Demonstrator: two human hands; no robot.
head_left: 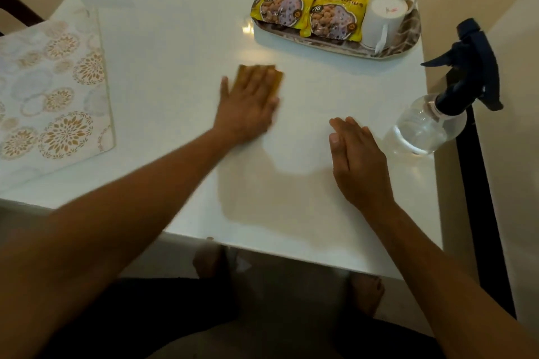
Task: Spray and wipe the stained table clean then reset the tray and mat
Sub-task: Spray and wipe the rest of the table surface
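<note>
My left hand (248, 105) lies flat with straight fingers on a yellow-brown cloth (278, 76), pressing it onto the middle of the white table (175, 67); the hand is motion-blurred. Flat on the table to the right rests my right hand (358, 160), holding nothing. A clear spray bottle (428, 125) with a dark blue trigger head stands at the right edge, just right of that hand. At the back right sits the tray (408, 35) with two yellow snack packets (309, 9) and two upturned white cups (385, 9). The patterned mat (49, 90) lies at the left edge.
A dark chair frame (481, 213) stands against the table's right side. Another dark chair back (17, 9) shows at the far left. My bare feet (366, 291) are under the table's near edge. A glossy wet-looking patch (262, 183) lies between my arms.
</note>
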